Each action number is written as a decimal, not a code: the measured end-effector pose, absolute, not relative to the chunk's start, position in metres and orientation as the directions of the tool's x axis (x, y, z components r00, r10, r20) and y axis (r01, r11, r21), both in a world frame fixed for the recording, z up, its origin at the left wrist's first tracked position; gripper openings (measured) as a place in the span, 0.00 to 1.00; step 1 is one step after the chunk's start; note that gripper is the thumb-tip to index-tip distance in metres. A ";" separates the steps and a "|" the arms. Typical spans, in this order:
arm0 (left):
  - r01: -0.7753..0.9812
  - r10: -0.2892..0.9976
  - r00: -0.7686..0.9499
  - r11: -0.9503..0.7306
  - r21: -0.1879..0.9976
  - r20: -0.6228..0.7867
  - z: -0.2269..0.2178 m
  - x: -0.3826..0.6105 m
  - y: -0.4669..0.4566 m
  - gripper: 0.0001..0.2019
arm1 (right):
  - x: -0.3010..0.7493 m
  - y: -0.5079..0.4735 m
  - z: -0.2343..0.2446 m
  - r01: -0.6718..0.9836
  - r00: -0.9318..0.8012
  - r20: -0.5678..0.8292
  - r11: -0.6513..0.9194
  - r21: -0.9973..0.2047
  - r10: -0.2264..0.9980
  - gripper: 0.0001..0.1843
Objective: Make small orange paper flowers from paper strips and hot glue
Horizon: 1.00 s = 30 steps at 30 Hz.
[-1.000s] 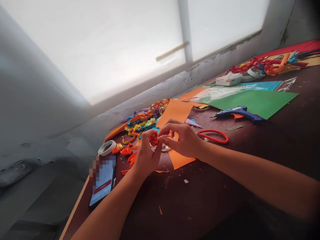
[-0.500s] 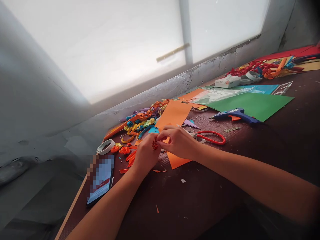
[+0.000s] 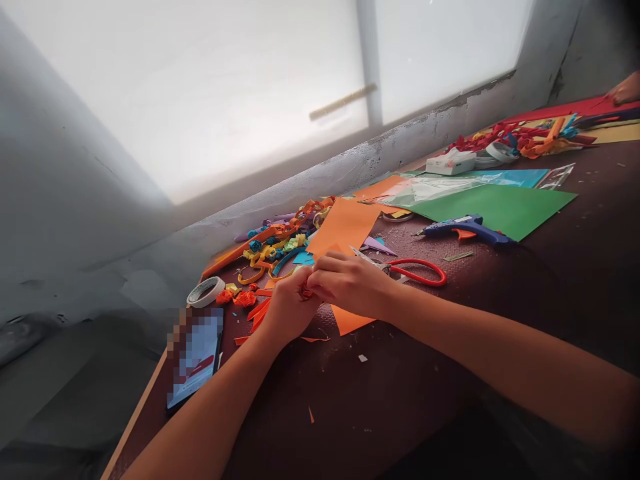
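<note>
My left hand [image 3: 293, 303] is closed around a small folded orange paper piece [image 3: 304, 291], of which only a dark orange bit shows between the fingers. Pressed against it, my right hand [image 3: 347, 283] has its fingers bent together over the same piece; its fingertips are partly hidden. Behind the hands lies an orange paper sheet [image 3: 345, 225], with another orange piece [image 3: 350, 321] below my right wrist. Red-handled scissors [image 3: 417, 272] rest just beyond my right hand. Orange paper strips [image 3: 259, 312] and crumpled orange paper flowers [image 3: 244, 298] lie left of my left hand.
A phone [image 3: 195, 360] and a tape roll [image 3: 206, 292] lie near the table's left edge. Colourful paper chains [image 3: 280, 240] are heaped by the wall. A blue glue gun [image 3: 467, 229] touches a green sheet [image 3: 500, 207]. Another person's hand [image 3: 627, 89] shows far right.
My right-hand fingers have curled closer over the orange paper piece, closing the gap seen before. The view has shifted slightly, and another person's hand has come into sight at far right.
</note>
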<state>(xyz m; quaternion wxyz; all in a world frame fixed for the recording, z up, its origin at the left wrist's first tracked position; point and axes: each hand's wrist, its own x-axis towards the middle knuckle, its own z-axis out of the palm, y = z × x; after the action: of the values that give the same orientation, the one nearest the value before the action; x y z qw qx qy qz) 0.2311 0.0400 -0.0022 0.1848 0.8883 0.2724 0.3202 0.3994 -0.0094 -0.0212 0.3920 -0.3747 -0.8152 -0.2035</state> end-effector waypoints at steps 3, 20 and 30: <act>0.308 0.585 0.686 -0.773 0.555 0.434 -0.002 0.230 0.042 0.07 | 0.400 -0.014 -0.019 0.769 -0.510 0.755 0.611 0.186 0.412 0.11; 0.257 0.563 0.510 -0.821 0.510 0.650 -0.003 0.224 0.038 0.08 | 0.410 -0.012 -0.012 0.383 0.094 0.754 0.676 -0.630 0.650 0.08; 0.283 0.528 0.543 -0.847 0.450 0.653 0.000 0.223 0.037 0.10 | 0.403 -0.013 -0.014 0.240 -0.031 0.703 0.688 -0.685 0.711 0.11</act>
<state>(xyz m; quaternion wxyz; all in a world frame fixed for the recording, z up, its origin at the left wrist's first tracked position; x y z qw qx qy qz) 0.2230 0.0366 -0.0004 0.1469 0.8661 0.2343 0.4164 0.4034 -0.0133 -0.0140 0.6050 -0.3439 -0.6913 0.1945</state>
